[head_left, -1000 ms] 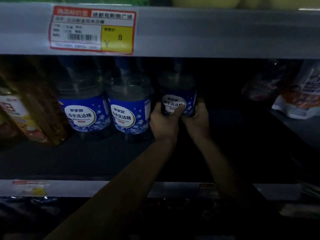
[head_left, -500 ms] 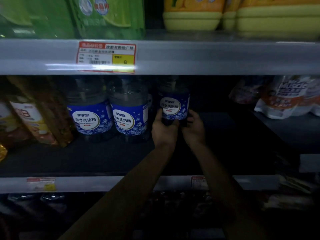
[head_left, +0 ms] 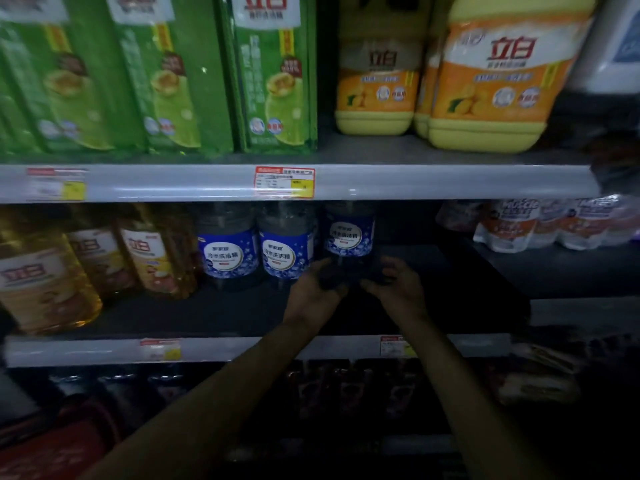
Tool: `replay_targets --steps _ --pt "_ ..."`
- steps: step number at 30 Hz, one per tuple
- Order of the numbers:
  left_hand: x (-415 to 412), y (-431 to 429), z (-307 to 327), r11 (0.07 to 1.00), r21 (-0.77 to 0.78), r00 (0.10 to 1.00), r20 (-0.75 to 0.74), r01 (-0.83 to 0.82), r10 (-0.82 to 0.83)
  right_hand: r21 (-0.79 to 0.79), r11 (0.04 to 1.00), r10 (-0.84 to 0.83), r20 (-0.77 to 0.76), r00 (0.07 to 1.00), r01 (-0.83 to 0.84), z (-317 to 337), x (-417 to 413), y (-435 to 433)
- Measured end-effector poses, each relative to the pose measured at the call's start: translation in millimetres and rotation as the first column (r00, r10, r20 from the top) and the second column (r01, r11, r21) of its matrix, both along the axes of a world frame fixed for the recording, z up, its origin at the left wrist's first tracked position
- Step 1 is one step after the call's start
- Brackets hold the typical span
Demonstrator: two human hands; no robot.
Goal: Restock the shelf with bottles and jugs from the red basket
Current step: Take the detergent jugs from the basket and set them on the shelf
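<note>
My hands, left (head_left: 311,292) and right (head_left: 398,289), spread loosely around the bottle's (head_left: 349,237) base, squaring it beside its row.

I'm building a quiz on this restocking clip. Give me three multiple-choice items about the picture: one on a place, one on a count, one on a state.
1. Where does the blue-labelled clear bottle nearest the hands stand?
A. top shelf
B. middle shelf, right of two like it
C. in the basket

2. How many blue-labelled clear bottles show on the middle shelf?
A. one
B. three
C. five

3. How are the left hand and right hand?
A. both at the base of that bottle, fingers loose
B. holding a yellow jug
C. out of view

Answers: 1 B, it stands under the top shelf's rail, beside two matching bottles. 2 B, three blue labels in a row. 3 A, both hands flank its dark base, with fingers spread.
</note>
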State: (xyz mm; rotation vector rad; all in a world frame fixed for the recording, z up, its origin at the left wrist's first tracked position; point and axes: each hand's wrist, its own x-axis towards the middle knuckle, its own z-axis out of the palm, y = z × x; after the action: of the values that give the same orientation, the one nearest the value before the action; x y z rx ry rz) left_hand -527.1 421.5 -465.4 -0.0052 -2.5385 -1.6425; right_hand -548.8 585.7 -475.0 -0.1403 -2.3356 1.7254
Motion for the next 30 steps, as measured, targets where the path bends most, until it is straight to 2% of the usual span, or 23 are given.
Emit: replay_targets --steps 2,4,7,10,12,15,19,24,30 --pt "24 -17 16 0.993 -0.111 0.999 -0.037 0.025 -0.03 0.062 0.998 0.019 -0.044 0.999 -0.017 19 24 -8" --pt "48 -34 28 0.953 -0.3 0.993 -0.1 0.034 -0.067 0.175 0.984 0.034 -0.099 0.995 -0.016 28 51 -16" --pt "89 -60 43 0.798 -0.603 0.981 -0.148 0.015 -0.129 0.331 0.943 0.059 -0.152 0.987 -0.005 27 96 -31" --pt "134 -88 49 0.628 -0.775 0.971 -0.196 -0.067 -0.138 0.452 0.888 0.163 -0.137 0.977 -0.084 24 124 -50" --pt "156 -108 44 0.544 -0.828 0.966 -0.232 -0.134 -0.116 0.521 0.844 0.22 -0.119 0.968 -0.128 31 130 -60" --pt "168 -129 47 0.456 -0.881 0.988 -0.155 -0.126 -0.026 0.511 0.846 0.259 -0.147 0.955 -0.15 48 137 -71" --pt "175 -139 70 0.416 -0.896 0.987 -0.159 -0.154 0.024 0.509 0.834 0.332 -0.157 0.93 -0.212 59 142 -90" --pt "194 -164 87 0.36 -0.922 0.99 -0.138 -0.144 0.042 0.612 0.74 0.444 -0.129 0.887 -0.281 57 151 -130" --pt "233 -238 71 0.322 -0.925 0.978 -0.173 -0.202 0.117 0.673 0.628 0.58 -0.068 0.812 -0.392 57 162 -177"
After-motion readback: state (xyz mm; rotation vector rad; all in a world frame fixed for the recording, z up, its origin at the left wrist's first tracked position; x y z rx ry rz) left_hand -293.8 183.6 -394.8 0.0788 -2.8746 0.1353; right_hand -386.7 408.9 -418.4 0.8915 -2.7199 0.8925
